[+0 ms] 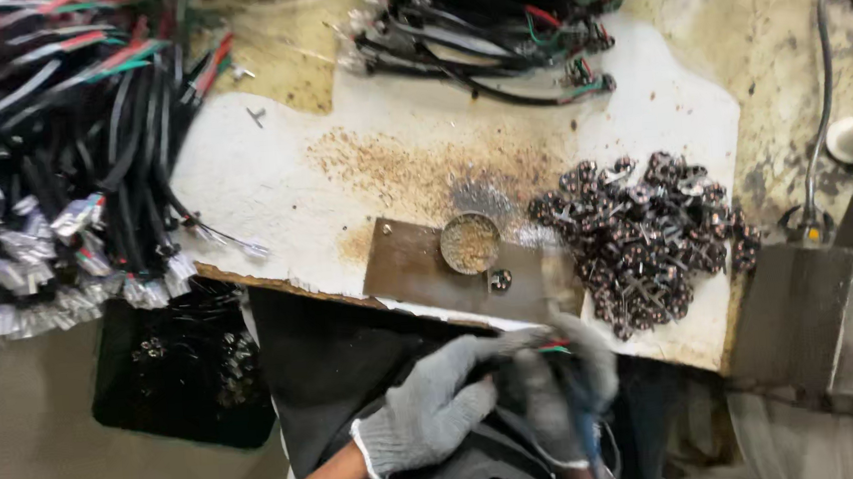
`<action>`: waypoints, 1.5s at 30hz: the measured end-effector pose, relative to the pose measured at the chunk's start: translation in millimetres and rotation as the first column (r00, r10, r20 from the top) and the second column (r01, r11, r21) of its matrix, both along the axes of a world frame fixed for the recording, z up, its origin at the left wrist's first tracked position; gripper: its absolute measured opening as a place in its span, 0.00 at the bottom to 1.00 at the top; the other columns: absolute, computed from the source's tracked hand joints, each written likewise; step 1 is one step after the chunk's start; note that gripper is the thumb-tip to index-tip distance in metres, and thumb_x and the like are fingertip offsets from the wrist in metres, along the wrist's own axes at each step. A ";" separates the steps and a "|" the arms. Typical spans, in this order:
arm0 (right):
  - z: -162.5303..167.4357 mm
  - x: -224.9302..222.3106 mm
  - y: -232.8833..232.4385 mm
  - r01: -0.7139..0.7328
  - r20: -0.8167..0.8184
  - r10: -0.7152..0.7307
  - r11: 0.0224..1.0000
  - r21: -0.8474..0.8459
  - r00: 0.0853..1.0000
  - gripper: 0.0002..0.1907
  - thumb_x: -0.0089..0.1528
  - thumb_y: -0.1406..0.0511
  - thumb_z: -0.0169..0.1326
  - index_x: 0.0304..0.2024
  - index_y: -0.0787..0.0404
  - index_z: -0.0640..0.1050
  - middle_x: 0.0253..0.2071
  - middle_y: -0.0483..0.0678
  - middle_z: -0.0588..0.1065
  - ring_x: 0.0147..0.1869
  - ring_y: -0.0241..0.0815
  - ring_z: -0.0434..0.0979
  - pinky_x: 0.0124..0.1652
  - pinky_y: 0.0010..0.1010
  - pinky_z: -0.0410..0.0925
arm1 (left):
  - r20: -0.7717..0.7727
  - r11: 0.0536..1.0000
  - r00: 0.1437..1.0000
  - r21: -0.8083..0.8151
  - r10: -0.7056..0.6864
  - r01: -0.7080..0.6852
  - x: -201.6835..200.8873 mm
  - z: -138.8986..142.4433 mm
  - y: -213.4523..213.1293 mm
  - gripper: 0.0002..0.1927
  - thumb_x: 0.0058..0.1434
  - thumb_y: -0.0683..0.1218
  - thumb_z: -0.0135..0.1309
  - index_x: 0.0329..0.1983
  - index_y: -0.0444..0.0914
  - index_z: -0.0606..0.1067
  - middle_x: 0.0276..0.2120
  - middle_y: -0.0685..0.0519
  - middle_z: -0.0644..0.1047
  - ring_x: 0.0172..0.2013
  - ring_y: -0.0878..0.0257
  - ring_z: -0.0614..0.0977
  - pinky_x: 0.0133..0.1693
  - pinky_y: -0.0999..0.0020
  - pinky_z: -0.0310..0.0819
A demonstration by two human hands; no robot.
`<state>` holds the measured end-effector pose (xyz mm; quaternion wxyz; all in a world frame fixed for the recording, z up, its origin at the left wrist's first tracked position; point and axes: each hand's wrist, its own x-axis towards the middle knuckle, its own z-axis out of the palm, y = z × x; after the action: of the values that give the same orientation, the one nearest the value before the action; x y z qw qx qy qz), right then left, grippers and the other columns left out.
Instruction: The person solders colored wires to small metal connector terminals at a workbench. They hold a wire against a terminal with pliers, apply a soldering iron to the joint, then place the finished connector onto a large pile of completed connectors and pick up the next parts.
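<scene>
Stained, paper-covered workbench [272,180], seen from above, with loose brown dust at its centre. At 9 o'clock, a thick mass of black cables [50,156] with red and green cores and silvery stripped ends overhangs the bench's near edge; below it, a dark tray [181,372] holds small dark parts. One strand's bare tip lies just beside the edge, so a sleeve or knee could, in all likelihood, drag it off.

At 6 o'clock, the left hand [428,409], in a grey knit glove, closes around a short black cable end [544,346] with red and green cores, held below the bench edge over the lap. The right hand [568,400], also gloved and blurred by motion, meets it at the same cable end; its fingers appear closed, but whether on the wire or on a small tool cannot be told. The gloves' loose knit could snag the fine cores, and working off the bench means a dropped piece would fall to the lap.

At centre, a small round tin [470,242] of brown granules rests on a brown plate [418,265], near the hands; a knock would spill it. At 3 o'clock, a heap of small black connectors [647,239] sits close to the bench edge and could scatter. At 12 o'clock lies a second cable bundle [502,24].
</scene>
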<state>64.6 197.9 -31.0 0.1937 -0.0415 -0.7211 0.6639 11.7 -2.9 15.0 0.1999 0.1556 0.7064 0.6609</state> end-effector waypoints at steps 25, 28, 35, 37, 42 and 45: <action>14.4 -24.8 -9.5 0.024 0.194 0.044 0.942 -0.336 0.980 0.33 0.58 0.69 0.65 0.63 0.54 0.66 0.52 0.53 0.80 0.39 0.40 0.84 0.35 0.26 0.75 | 0.362 0.983 0.914 -0.080 0.182 -0.164 -16.1 -16.1 13.9 0.08 0.64 0.45 0.58 0.37 0.34 0.78 0.27 0.52 0.78 0.28 0.67 0.77 0.33 0.68 0.75; 1.9 -16.7 -6.1 -0.024 0.106 -0.022 0.912 0.409 0.994 0.32 0.54 0.72 0.65 0.58 0.61 0.68 0.52 0.57 0.71 0.51 0.51 0.74 0.54 0.36 0.70 | 0.344 0.988 0.927 -0.075 0.151 -0.133 -14.2 -21.2 11.9 0.09 0.65 0.46 0.56 0.37 0.34 0.78 0.27 0.54 0.78 0.29 0.69 0.78 0.34 0.69 0.75; -9.9 -10.6 10.4 -0.203 0.220 0.243 0.960 -0.192 0.945 0.32 0.60 0.70 0.66 0.64 0.61 0.67 0.47 0.56 0.82 0.51 0.49 0.84 0.56 0.38 0.75 | 0.346 0.983 0.925 0.141 -0.157 0.114 -28.0 -19.1 1.5 0.12 0.67 0.47 0.51 0.46 0.34 0.77 0.32 0.54 0.76 0.35 0.69 0.76 0.40 0.71 0.73; -9.6 -10.5 10.3 -0.205 0.222 0.266 0.942 -0.264 0.938 0.34 0.59 0.70 0.68 0.64 0.61 0.68 0.44 0.55 0.81 0.45 0.47 0.84 0.49 0.37 0.78 | 0.372 0.986 0.916 0.117 -0.152 0.116 -26.7 -18.9 2.9 0.10 0.64 0.47 0.53 0.40 0.35 0.77 0.32 0.52 0.76 0.35 0.68 0.75 0.39 0.70 0.72; -11.2 -3.1 -2.0 -0.073 0.317 0.212 0.915 -0.398 0.924 0.35 0.58 0.74 0.67 0.65 0.59 0.67 0.42 0.57 0.80 0.43 0.46 0.83 0.43 0.37 0.77 | 0.360 0.938 0.933 0.325 -0.007 -0.119 -10.8 -28.9 -1.9 0.12 0.61 0.44 0.57 0.46 0.36 0.75 0.37 0.51 0.76 0.38 0.67 0.76 0.42 0.69 0.74; -12.4 -1.9 -7.3 -0.004 0.353 0.093 0.970 -0.245 0.931 0.35 0.56 0.76 0.67 0.63 0.60 0.67 0.43 0.56 0.79 0.44 0.45 0.81 0.44 0.37 0.76 | -0.030 0.921 0.996 0.379 -0.088 0.093 -5.6 -41.0 -12.1 0.04 0.68 0.42 0.55 0.42 0.37 0.77 0.37 0.52 0.77 0.41 0.68 0.79 0.44 0.71 0.76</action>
<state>62.7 190.6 -43.3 0.0349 -0.1683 -0.6595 0.7318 6.1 -14.9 -26.0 0.1919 0.2279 0.5583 0.7743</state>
